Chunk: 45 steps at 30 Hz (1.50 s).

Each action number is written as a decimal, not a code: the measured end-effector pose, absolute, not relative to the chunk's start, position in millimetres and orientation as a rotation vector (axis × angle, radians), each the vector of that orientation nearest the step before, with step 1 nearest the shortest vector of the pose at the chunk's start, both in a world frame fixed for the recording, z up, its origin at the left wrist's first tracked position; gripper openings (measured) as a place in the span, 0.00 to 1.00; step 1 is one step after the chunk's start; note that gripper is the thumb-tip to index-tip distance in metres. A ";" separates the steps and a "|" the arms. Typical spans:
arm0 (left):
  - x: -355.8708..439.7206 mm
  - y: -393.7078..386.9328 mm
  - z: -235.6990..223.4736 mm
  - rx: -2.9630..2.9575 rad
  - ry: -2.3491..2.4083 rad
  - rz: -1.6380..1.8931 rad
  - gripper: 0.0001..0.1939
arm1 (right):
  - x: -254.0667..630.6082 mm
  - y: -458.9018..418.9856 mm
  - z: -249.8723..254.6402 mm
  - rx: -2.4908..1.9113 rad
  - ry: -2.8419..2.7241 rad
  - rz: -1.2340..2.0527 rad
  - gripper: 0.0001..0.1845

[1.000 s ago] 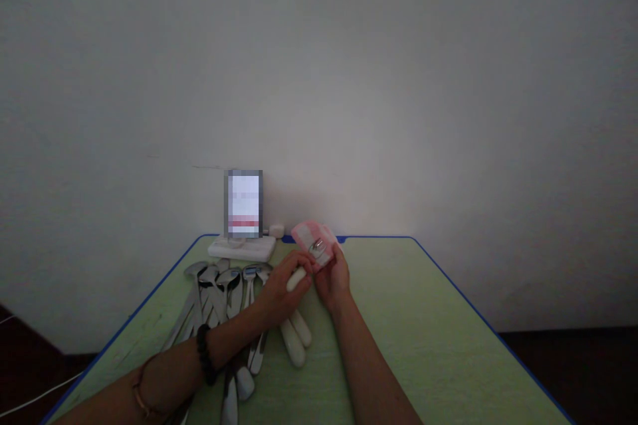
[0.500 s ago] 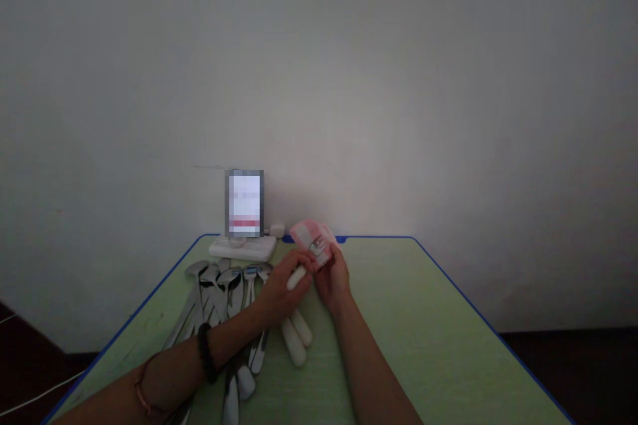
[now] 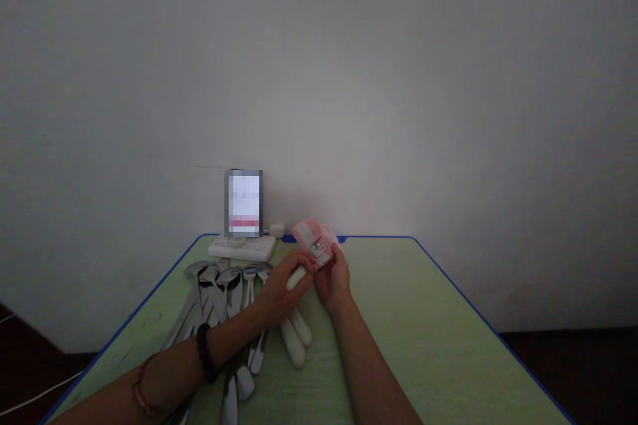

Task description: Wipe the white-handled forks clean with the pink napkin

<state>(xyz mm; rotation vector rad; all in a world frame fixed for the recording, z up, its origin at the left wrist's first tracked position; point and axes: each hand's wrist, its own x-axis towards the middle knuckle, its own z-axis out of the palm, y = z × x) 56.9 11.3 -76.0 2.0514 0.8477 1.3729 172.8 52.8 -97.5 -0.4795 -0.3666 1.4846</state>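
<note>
My left hand (image 3: pixel 285 287) is closed round the cream-white handle of a fork. The tines of the fork (image 3: pixel 318 246) lie against a pink-and-white cloth (image 3: pixel 312 231). My right hand (image 3: pixel 335 277) grips that cloth from the right, its thumb on top near the tines. Below my left wrist, two cream handles (image 3: pixel 294 343) rest on the table, their far ends hidden by the hand. Left of them lies a spread of metal spoons (image 3: pixel 230 279) and other cutlery, partly covered by my left forearm.
A phone or small tablet with a blurred screen (image 3: pixel 244 202) stands at the back edge, by a white flat block (image 3: pixel 242 248) and a white plug (image 3: pixel 277 231). The green table (image 3: pixel 423 332) has a blue rim and meets a pale wall (image 3: pixel 379 93).
The cloth and the fork's tines shift very slightly between my hands. Both arms and the cutlery stay in nearly the same place.
</note>
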 end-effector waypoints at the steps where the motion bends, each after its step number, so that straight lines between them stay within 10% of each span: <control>1: 56.7 11.4 -76.3 2.051 0.841 1.370 0.04 | 173.0 53.4 -98.7 -0.485 -0.362 1.480 0.13; 45: 54.6 11.9 -78.0 2.086 0.836 1.341 0.05 | 176.3 57.2 -102.6 -0.450 -0.370 1.434 0.12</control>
